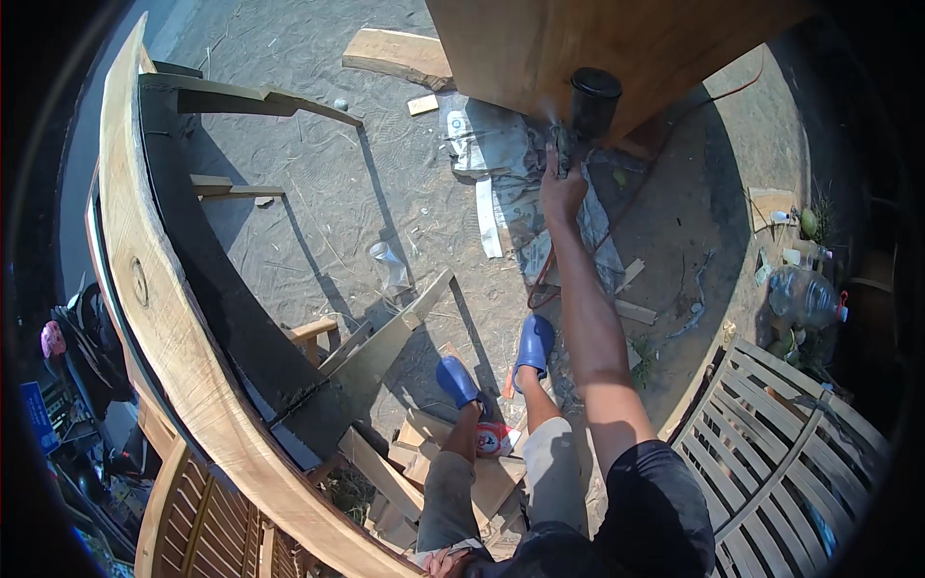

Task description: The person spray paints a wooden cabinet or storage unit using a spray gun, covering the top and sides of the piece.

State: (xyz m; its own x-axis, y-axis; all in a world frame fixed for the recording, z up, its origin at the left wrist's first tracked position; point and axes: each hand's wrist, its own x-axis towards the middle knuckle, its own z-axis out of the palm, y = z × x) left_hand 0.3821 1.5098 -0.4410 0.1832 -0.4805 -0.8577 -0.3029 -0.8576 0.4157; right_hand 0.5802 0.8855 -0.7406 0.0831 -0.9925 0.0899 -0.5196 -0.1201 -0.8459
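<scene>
head view. the right hand (564, 196) grips the spray gun (560, 154), its fingers closed around the handle; which finger bears on the trigger is too small to tell. the gun is at the top of the view, right of centre, just before the lower part of the brown panel (540, 53). its dark cup (594, 104) sits beside the nozzle, and a faint mist (549, 104) shows against the wood, so the step appears to be spraying. the left hand (448, 562) lies by the thigh, partly cut off by the lower edge; whether its fingers are open or closed cannot be told. good work here would likely call for a constant gap from the face, the nozzle held square to it, and even, overlapping strokes from the whole arm; a pause in one spot could leave runs. the red hose (541, 294) bends just ahead of the right shoe (535, 344) and is best kept clear of the feet. the sheeting (501, 144) below the panel may catch drips, though its loose folds could snag a step.
</scene>
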